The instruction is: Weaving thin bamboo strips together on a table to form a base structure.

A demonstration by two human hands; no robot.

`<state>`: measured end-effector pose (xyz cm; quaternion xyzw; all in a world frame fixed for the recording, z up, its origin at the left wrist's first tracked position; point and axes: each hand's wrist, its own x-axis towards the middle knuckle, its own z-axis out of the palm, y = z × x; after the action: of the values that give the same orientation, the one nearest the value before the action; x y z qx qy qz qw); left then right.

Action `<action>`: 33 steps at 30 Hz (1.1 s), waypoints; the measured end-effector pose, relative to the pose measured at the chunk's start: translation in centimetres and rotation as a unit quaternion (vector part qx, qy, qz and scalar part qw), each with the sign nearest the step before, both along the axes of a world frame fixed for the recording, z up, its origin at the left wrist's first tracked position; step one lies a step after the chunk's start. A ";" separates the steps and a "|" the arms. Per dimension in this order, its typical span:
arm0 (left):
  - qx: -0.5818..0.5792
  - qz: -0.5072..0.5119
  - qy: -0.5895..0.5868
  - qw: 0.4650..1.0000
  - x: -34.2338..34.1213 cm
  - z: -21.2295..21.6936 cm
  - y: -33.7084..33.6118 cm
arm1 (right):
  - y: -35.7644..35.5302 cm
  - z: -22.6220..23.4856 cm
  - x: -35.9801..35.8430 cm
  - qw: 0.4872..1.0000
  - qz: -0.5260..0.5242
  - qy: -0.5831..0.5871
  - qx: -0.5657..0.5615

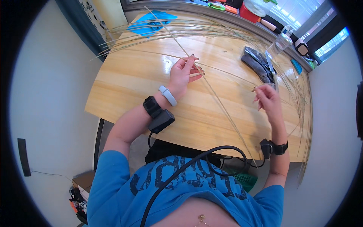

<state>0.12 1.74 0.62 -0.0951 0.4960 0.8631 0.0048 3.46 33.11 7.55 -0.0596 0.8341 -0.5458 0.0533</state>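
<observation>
My left hand [180,75] is closed in a pinch at the spot where thin straw-coloured strands cross above the wooden table [151,98]. One long strand [221,101] slants from the far left, through the pinch, down to the near right edge, where it looks doubled. A second strand [227,72] runs sideways from the crossing toward my right hand [267,99]. There my thumb and forefinger are drawn together at this strand; the exact contact is too small to see. The remaining fingers of my left hand are loosely spread.
Long loose strands [181,32] lie across the table's far side; more [300,102] hang over its right edge. A blue cloth [153,22] rests at the back left. Near my right hand are a dark pouch [255,64], a knife [270,64] and a clear bottle [279,44]. A black cable [177,172] loops before me.
</observation>
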 end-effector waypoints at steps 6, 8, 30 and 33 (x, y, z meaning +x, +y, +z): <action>0.001 0.002 0.006 1.000 0.2 0.2 -0.4 | -2.2 -1.9 -0.9 0.998 0.043 -0.046 0.005; -0.001 0.005 0.009 1.000 0.2 0.2 -0.3 | -2.5 -2.0 -0.8 0.997 0.063 -0.052 0.010; 0.010 0.015 0.022 1.000 0.2 0.0 -0.2 | -3.5 -3.7 -0.9 0.997 0.063 -0.050 -0.005; 0.007 0.014 0.027 1.000 0.1 -0.2 -0.3 | -3.6 -3.6 -0.7 0.997 0.064 -0.052 -0.008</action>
<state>0.25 1.45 0.44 -0.0784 0.4884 0.8688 -0.0202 2.73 29.53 3.95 -0.0847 0.8201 -0.5507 0.1306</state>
